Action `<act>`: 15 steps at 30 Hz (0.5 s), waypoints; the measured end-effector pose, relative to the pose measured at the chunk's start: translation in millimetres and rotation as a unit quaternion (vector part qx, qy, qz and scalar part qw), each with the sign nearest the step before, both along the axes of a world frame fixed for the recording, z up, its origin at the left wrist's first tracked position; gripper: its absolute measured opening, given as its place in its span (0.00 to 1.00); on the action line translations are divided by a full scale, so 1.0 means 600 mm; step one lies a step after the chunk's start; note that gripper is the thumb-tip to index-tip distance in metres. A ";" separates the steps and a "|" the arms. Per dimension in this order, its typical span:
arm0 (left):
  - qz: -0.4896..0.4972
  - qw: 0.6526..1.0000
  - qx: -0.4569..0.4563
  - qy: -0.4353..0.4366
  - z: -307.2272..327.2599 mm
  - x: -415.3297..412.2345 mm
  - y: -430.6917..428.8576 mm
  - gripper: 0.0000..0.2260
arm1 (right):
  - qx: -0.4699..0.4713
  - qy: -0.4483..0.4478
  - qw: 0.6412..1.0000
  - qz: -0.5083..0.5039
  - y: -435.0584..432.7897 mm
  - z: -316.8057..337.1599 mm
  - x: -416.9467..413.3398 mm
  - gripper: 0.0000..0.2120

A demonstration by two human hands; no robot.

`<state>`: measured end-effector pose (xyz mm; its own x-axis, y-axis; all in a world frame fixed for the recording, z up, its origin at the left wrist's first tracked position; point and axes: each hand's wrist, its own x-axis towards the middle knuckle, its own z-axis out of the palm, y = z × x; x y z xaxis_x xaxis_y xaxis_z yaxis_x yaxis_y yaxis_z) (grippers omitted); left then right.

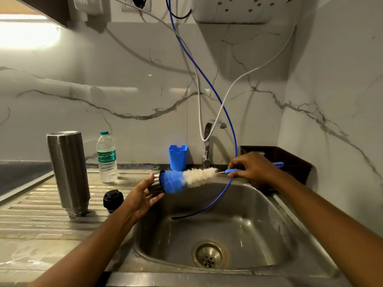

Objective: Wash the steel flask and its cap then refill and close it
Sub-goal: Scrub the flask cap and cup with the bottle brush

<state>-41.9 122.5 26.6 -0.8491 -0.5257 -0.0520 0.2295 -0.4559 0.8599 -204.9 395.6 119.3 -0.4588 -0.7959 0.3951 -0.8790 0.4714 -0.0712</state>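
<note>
The left hand [143,196] holds the steel cap [155,186] between thumb and fingers over the sink [259,224]. The right hand [251,167] pinches the handle of the bottle brush [192,178], whose blue bristles sit in the cap's mouth. The steel flask [68,175] stands on the bench [37,214] left of the left hand, with a black lid [113,200] between them.

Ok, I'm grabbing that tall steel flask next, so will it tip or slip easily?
Probably tippy: the steel flask stands tall and narrow on the ribbed drainboard, so a sideways push could topple it. Its smooth metal wall may slip in a wet grip. It looks rigid and likely hefty.
</note>
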 end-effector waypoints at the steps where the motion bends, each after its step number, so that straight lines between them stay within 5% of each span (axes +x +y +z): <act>1: -0.003 1.000 0.000 0.000 0.001 0.001 0.000 0.10 | 0.000 -0.051 0.998 0.021 0.000 0.000 0.001 0.11; 5: -0.035 0.999 -0.017 0.017 0.004 0.004 0.002 0.13 | 0.088 -0.426 0.900 0.029 0.010 0.014 -0.016 0.16; 7: -0.032 0.999 -0.020 0.011 0.004 0.004 0.005 0.12 | 0.103 -0.474 0.874 0.008 0.013 0.015 -0.018 0.17; 9: -0.013 1.000 -0.015 0.002 0.004 0.003 0.006 0.11 | 0.081 -0.411 0.908 -0.008 0.009 0.008 -0.008 0.14; 12: 0.011 1.000 0.004 -0.008 0.005 0.002 0.002 0.10 | 0.067 -0.126 0.989 -0.033 0.002 -0.009 0.008 0.13; 14: 0.012 1.000 0.016 -0.012 0.005 0.004 0.001 0.11 | 0.064 0.025 0.997 -0.032 -0.003 -0.018 0.019 0.12; 15: 0.010 1.000 0.015 -0.014 0.004 0.004 0.001 0.12 | 0.055 0.031 0.998 -0.022 -0.005 -0.018 0.019 0.12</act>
